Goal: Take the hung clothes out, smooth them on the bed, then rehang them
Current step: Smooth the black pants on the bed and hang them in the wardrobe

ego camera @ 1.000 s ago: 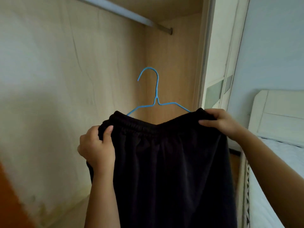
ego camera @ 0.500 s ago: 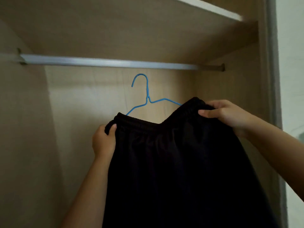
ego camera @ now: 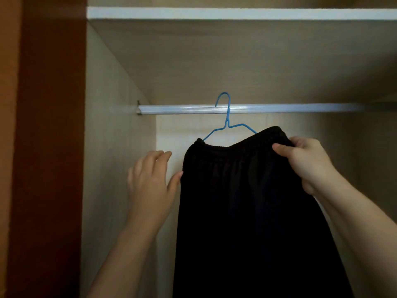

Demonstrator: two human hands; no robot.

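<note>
Rehang step, by my read. The black garment (ego camera: 247, 211) is on the blue hanger (ego camera: 227, 124), inside the wardrobe (ego camera: 120, 147). The hook (ego camera: 223, 96) is looped up at 12 o'clock over the rail (ego camera: 290, 108). Hook's crown sits above the rail, so can't tell if it's bearing any wt.

Your R hand (ego camera: 307, 162), at 3 o'clock of the waistband (ego camera: 232, 148), pinches the cloth btwn thumb and curled fingers. That end rides higher than the other. Your L hand (ego camera: 150, 179), at 9 o'clock, is spread loose w/ nothing in it. Its thumb tip is right at the garment's side edge; touching or not, can't say.

Next, prob: lower the R end till the hook seats on the rail, then ease the pinch off slowly. Check the waistband sits level on both hanger arms, else it may slide toward 9 o'clock.
</note>
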